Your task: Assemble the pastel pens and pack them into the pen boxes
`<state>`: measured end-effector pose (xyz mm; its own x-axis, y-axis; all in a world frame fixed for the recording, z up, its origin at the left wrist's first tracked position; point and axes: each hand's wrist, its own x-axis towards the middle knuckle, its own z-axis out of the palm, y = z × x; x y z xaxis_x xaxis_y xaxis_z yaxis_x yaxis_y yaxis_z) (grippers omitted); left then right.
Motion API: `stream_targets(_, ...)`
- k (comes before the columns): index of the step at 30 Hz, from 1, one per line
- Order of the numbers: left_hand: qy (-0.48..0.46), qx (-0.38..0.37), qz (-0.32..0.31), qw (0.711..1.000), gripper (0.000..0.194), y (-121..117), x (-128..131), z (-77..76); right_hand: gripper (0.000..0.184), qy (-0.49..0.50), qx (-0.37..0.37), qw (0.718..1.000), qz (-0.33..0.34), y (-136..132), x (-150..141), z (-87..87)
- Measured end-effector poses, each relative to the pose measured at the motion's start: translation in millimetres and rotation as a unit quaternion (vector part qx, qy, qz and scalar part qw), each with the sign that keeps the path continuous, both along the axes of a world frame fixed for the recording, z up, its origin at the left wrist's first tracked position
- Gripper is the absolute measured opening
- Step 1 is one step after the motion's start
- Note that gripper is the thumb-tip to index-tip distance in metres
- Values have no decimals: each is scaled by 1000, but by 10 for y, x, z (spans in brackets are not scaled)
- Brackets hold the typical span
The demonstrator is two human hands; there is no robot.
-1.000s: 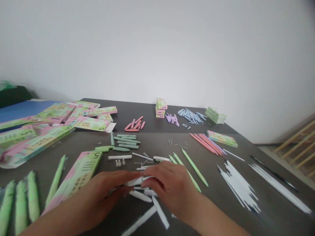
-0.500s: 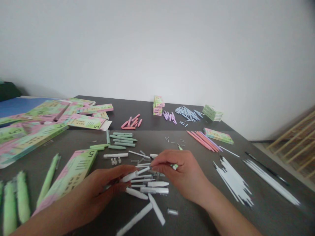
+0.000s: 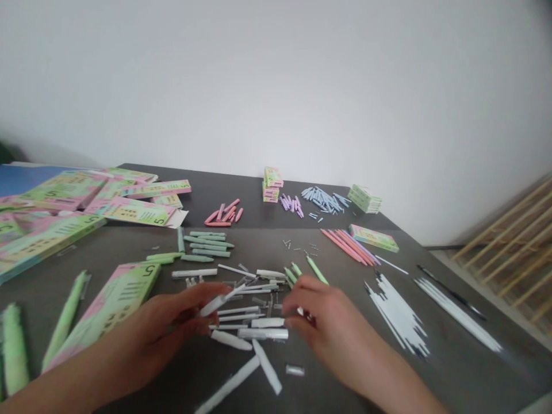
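My left hand [image 3: 185,316] is closed on a white pen barrel [image 3: 212,306], with a thin white piece sticking out of its upper end. A short way to the right, my right hand [image 3: 319,316] hovers low over the table with thumb and index finger curved and a gap between them. Its thumb is next to the end of a white pen part [image 3: 267,323] on the table, and contact cannot be made out. Between and below the hands lie several more white pen parts [image 3: 230,340] and small clear pieces. Green pens [image 3: 317,269] lie just beyond my right fingers.
Printed pen boxes [image 3: 142,211] pile up at left, one box [image 3: 112,299] near my left forearm. Dark green barrels [image 3: 209,242], pink pieces [image 3: 226,214], blue pieces [image 3: 323,199] and stacked boxes [image 3: 271,184] lie farther back. White refills [image 3: 399,313] spread at right.
My right hand has drawn back from the pen part in my left hand, moving down and toward me, uncovering green pens behind it. The whole view has shifted slightly.
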<state>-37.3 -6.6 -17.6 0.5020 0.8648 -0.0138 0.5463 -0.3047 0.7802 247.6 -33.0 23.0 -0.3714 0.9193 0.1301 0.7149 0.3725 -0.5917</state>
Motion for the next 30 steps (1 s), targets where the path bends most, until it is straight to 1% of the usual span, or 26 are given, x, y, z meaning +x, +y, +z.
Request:
stream_targets(2,24,-2,-8,1000,39,9,-4,-28,19,-54,-20,998,1,-106,-2,-166)
stream_targets(4,49,0,-16,999,38,9,1,-47,17,-73,-36,997,-14,-187,-23,-327)
stream_targets(6,65,10,-17,998,38,7,10,-52,15,-81,-42,996,-25,-230,-47,-441)
stream_targets(8,75,26,-11,997,38,3,12,-49,15,-91,-43,994,-30,-242,-64,-503)
stream_targets(12,85,52,-4,995,39,-10,-8,-53,15,-115,-40,992,-36,-226,-79,-571)
stream_targets(18,116,77,-1,990,38,-41,-35,-102,16,-122,-26,992,-33,-212,-105,-704)
stream_targets(21,114,89,-11,989,40,-44,-48,-113,16,-135,-11,990,-21,-207,-116,-750)
stream_targets(24,99,99,-22,990,43,-46,-48,-88,16,-128,3,992,-11,-201,-108,-752)
stream_targets(26,101,100,-28,989,42,-50,-39,-60,17,-104,4,994,-18,-200,-90,-710)
stream_targets(30,120,90,-21,988,39,-62,-16,-23,20,-58,4,997,-42,-214,-30,-563)
